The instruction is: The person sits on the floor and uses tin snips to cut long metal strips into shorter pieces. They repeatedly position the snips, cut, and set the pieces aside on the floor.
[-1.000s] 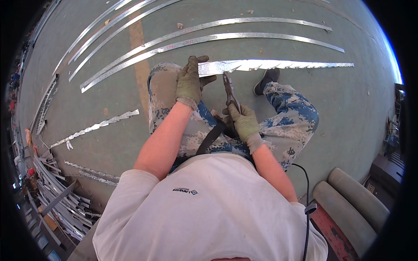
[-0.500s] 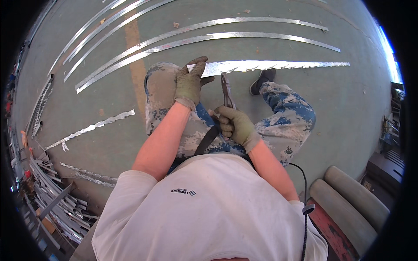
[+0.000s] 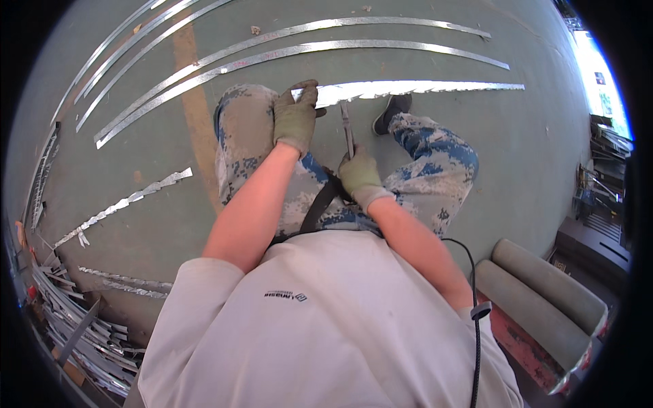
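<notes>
Biggest thing I see is the grn-grey floor [image 3: 530,136], w/ a faded orange band [image 3: 194,129] crossing its L half. Wearer's pale T-shirt [image 3: 326,333] fills the near edge; camo trousers [image 3: 445,163] beyond it, knees apart, dark shoe [image 3: 391,115] at the end of the R leg. Near L corner of floor: heap of metal pieces [image 3: 88,336]. Near R corner: pair of grey cylinders [image 3: 530,313] side by side, next to a red panel [image 3: 520,347].

Twd the far edge & far L corner lie long flat strips [image 3: 381,44], approx parallel, bowed by the lens. Next size down, the metal strip [image 3: 388,88]: held up off the floor, btwn those strips & the wearer's lap, broad end L, tapering R, near edge jagged. A twisted strip [image 3: 129,200] lies twd the L edge of the floor, w/ thinner crumpled strips [image 3: 126,279] nearer the heap.

L hand [image 3: 296,115], olive glove, is clamped on the metal strip's broad end. R hand [image 3: 359,175], also gloved, is wrapped round the handles of a hand tool [image 3: 347,126], pliers- or snips-type. Its tip is up at the strip's jagged edge; can't tell if touching, nor if its jaws are apart.
</notes>
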Demonstrator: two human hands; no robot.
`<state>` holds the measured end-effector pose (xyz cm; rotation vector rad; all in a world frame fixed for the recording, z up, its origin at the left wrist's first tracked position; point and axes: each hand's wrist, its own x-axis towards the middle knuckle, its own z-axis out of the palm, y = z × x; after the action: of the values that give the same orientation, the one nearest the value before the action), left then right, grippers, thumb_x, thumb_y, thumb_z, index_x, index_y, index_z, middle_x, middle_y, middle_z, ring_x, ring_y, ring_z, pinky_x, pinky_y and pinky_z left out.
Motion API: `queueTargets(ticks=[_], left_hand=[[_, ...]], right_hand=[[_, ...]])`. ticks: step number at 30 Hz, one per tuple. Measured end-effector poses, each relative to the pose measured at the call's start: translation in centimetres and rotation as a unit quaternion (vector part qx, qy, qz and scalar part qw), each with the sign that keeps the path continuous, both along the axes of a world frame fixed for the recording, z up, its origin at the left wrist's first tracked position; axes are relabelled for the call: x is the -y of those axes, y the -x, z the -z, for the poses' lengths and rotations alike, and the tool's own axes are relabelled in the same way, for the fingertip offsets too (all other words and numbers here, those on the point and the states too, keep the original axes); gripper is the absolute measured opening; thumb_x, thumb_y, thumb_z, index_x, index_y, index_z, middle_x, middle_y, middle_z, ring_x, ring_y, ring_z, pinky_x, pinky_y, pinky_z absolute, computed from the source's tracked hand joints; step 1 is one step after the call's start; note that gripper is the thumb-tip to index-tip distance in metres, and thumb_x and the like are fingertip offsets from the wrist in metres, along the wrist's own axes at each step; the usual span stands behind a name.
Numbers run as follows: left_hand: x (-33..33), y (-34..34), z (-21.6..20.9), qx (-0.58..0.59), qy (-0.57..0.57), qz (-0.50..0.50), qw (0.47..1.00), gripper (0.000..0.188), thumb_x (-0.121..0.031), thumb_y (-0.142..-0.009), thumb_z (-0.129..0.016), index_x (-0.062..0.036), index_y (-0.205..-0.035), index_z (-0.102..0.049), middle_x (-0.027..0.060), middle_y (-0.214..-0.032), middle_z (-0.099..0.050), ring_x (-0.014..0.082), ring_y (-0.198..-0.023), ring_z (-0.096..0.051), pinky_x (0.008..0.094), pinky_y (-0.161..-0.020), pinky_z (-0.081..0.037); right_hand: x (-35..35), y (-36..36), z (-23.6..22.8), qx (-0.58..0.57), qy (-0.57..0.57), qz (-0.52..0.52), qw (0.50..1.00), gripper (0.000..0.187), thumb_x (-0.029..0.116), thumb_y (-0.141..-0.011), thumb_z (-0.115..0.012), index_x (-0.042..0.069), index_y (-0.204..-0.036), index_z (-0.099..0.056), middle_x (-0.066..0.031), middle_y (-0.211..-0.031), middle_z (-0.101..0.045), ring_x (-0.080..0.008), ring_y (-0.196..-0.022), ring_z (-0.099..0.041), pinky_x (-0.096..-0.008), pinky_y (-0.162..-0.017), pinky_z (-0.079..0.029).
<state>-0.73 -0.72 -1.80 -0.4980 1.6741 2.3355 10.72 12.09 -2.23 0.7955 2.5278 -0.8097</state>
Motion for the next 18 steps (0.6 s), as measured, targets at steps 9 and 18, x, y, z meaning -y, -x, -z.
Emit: queueTargets(ticks=[9, 18], left_hand=[[0.9, 0.1, -0.4, 0.004, -0.116, 0.031, 0.993, 0.043, -0.035, -0.102, -0.066, -0.0029, -0.13, -0.062, 0.0129, -0.119, -0.067, 0.0248, -0.099, -0.07, 0.039, -0.083, -0.064], [1.2, -1.2, -0.5, 0.05, -0.21, 0.032, 0.976, 0.042, -0.036, -0.105, -0.06, -0.0045, -0.133, -0.058, 0.0102, -0.126, -0.066, 0.0278, -0.11, -0.067, 0.0453, -0.091, -0.059]], right_hand=[[-1.1, 0.1, -1.1, 0.025, 0.022, 0.008, 0.999, 0.046, 0.028, -0.092, -0.062, 0.001, -0.129, -0.059, -0.0311, -0.116, -0.068, -0.0466, -0.114, -0.065, -0.051, -0.098, -0.052], [-1.4, 0.1, -2.3, -0.036, 0.115, 0.035, 0.992, 0.049, 0.039, -0.087, -0.064, -0.002, -0.115, -0.066, -0.0324, -0.108, -0.069, -0.0491, -0.104, -0.066, -0.0505, -0.093, -0.051]])
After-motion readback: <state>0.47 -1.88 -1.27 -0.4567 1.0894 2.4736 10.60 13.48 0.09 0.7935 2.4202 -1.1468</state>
